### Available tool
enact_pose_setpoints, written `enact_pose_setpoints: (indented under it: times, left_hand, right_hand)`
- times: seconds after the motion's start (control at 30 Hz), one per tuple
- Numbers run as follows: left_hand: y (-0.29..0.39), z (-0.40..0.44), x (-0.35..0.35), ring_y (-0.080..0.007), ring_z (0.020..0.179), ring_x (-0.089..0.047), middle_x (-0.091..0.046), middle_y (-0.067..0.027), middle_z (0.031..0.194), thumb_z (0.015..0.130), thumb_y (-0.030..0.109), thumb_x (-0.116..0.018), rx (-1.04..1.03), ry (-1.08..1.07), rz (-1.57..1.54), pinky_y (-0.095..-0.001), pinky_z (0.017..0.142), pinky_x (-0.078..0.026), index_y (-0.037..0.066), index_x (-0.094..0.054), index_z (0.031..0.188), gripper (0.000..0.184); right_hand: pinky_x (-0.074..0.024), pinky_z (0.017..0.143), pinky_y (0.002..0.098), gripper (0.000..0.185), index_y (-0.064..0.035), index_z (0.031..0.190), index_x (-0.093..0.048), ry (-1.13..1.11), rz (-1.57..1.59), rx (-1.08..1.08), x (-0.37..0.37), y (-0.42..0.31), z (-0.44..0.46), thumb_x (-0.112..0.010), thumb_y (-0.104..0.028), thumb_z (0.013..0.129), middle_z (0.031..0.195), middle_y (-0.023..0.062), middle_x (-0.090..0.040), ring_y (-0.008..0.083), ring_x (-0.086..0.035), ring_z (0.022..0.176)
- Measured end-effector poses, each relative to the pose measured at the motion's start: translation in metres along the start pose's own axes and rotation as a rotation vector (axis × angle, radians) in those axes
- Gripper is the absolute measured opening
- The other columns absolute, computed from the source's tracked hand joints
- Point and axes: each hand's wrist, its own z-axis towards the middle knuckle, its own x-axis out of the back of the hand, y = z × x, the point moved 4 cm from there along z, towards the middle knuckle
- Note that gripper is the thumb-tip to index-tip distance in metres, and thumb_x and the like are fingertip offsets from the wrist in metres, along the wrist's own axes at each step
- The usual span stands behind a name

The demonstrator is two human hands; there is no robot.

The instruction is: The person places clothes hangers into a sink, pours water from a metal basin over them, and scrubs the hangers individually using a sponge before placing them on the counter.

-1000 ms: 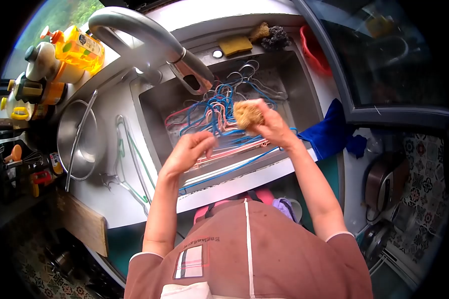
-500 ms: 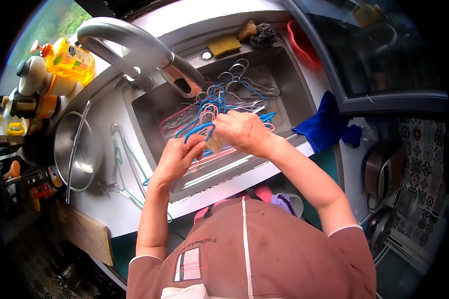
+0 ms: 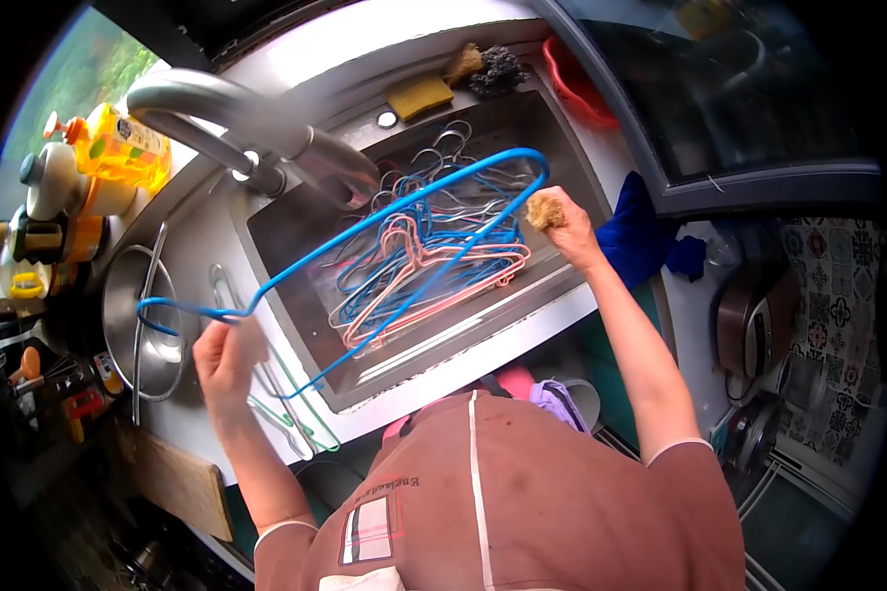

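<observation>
My left hand [image 3: 229,360], at the left front of the sink [image 3: 365,391], is closed around the neck of a blue clothes hanger [image 3: 365,225]. The hanger stretches slantwise over the basin, its hook pointing left and its far end near my other hand. In my right hand [image 3: 574,236] is a bunched brown scrubbing pad [image 3: 543,211], just to the right of the hanger's rounded end; a small gap seems to show between them. Beneath, a heap of pink, blue and silver clothes hangers [image 3: 419,251] lies in the basin.
The faucet [image 3: 340,167] arches over the basin's back left. Green and pale hangers [image 3: 306,428] lie on the left counter beside a metal bowl [image 3: 118,315]. A yellow sponge [image 3: 419,97] and red basin [image 3: 572,84] are behind; a blue cloth [image 3: 636,227] hangs at right.
My hands have moved apart from close together over the sink. The left went left with the blue hanger, now lifted across the basin; the right moved right with the scrubbing pad.
</observation>
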Motion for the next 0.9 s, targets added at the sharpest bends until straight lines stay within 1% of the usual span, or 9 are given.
enact_pose_setpoints:
  times: [0.1,0.13,0.17,0.23,0.33,0.43,0.57,0.7,0.9]
  left_hand:
    - [0.004,0.005,-0.002,-0.0047,0.052,-0.044,-0.05,-0.0011,0.061,0.091,0.012,-0.048,-0.033,-0.116,0.141,-0.0209,0.046,-0.032,0.004,-0.054,0.075,0.019]
    - [0.004,0.007,-0.006,-0.0049,0.052,-0.044,-0.05,-0.0012,0.061,0.091,0.012,-0.048,-0.042,-0.172,0.182,-0.0208,0.046,-0.032,0.005,-0.054,0.075,0.019]
    - [0.003,0.007,-0.01,-0.0077,0.055,-0.048,-0.056,-0.0051,0.065,0.086,0.002,-0.047,0.001,-0.165,0.154,-0.0214,0.05,-0.033,0.0,-0.055,0.069,0.02]
    - [0.001,0.009,-0.018,-0.0084,0.055,-0.048,-0.056,-0.0047,0.063,0.086,0.004,-0.048,-0.015,-0.181,0.213,-0.0223,0.05,-0.033,0.0,-0.055,0.067,0.021]
    - [-0.009,0.009,-0.019,-0.008,0.052,-0.049,-0.056,-0.0043,0.061,0.087,0.008,-0.048,-0.017,-0.176,0.264,-0.0214,0.047,-0.033,-0.001,-0.056,0.067,0.023]
    - [-0.013,0.006,-0.02,-0.0068,0.049,-0.047,-0.056,-0.0038,0.059,0.088,0.01,-0.047,0.019,-0.168,0.275,-0.0202,0.045,-0.032,-0.001,-0.058,0.071,0.023]
    - [-0.017,0.004,-0.026,-0.0051,0.048,-0.045,-0.056,-0.0035,0.058,0.089,0.011,-0.047,0.054,-0.174,0.22,-0.019,0.043,-0.03,-0.001,-0.059,0.076,0.022]
    - [-0.021,0.005,-0.027,-0.0022,0.046,-0.038,-0.054,-0.0023,0.058,0.091,0.012,-0.047,0.08,-0.119,0.143,-0.0178,0.042,-0.024,0.0,-0.058,0.079,0.02]
    - [-0.036,0.006,-0.034,-0.0009,0.047,-0.036,-0.055,-0.003,0.061,0.092,0.015,-0.046,0.173,-0.061,-0.042,-0.0171,0.042,-0.022,0.0,-0.057,0.089,0.018]
  right_hand:
    - [-0.0475,0.074,0.0241,0.031,-0.0074,0.098,-0.054,0.149,0.312,-0.21,-0.002,0.009,-0.004,-0.073,-0.01,0.073,0.086,-0.0002,-0.059,0.0082,-0.057,0.082]
    - [-0.0486,0.074,0.0242,0.033,-0.0065,0.102,-0.052,0.144,0.45,-0.258,-0.007,0.008,-0.004,-0.071,-0.011,0.075,0.089,0.0017,-0.06,0.0106,-0.059,0.082]
    - [-0.0495,0.074,0.0255,0.035,-0.0061,0.105,-0.051,0.134,0.617,-0.283,-0.011,-0.004,-0.003,-0.07,-0.011,0.077,0.091,0.0038,-0.06,0.0128,-0.06,0.084]
    - [-0.0521,0.075,0.0303,0.037,-0.0055,0.112,-0.046,0.068,0.974,-0.307,-0.017,-0.023,-0.002,-0.065,-0.011,0.081,0.097,0.0099,-0.06,0.0198,-0.062,0.087]
    - [-0.0512,0.08,0.033,0.04,-0.004,0.116,-0.044,0.002,1.202,-0.285,-0.018,-0.045,0.003,-0.062,-0.019,0.084,0.103,0.013,-0.059,0.0221,-0.061,0.092]
    - [-0.0494,0.085,0.0374,0.05,-0.006,0.12,-0.042,0.029,1.232,-0.236,-0.017,-0.047,0.011,-0.064,-0.029,0.082,0.112,0.0142,-0.055,0.0259,-0.057,0.101]
    - [-0.0513,0.082,0.0367,0.056,-0.0066,0.122,-0.041,-0.058,1.247,-0.152,-0.025,-0.069,0.02,-0.066,-0.032,0.079,0.112,0.0145,-0.055,0.0258,-0.058,0.098]
    - [-0.0537,0.077,0.0367,0.048,-0.0052,0.118,-0.043,-0.062,1.254,-0.094,-0.031,-0.083,0.023,-0.066,-0.023,0.08,0.107,0.015,-0.056,0.0239,-0.061,0.09]
    - [-0.0538,0.076,0.037,0.043,-0.0056,0.119,-0.042,0.037,1.095,-0.033,-0.043,-0.073,0.028,-0.063,-0.015,0.083,0.105,0.0149,-0.057,0.0252,-0.061,0.093]
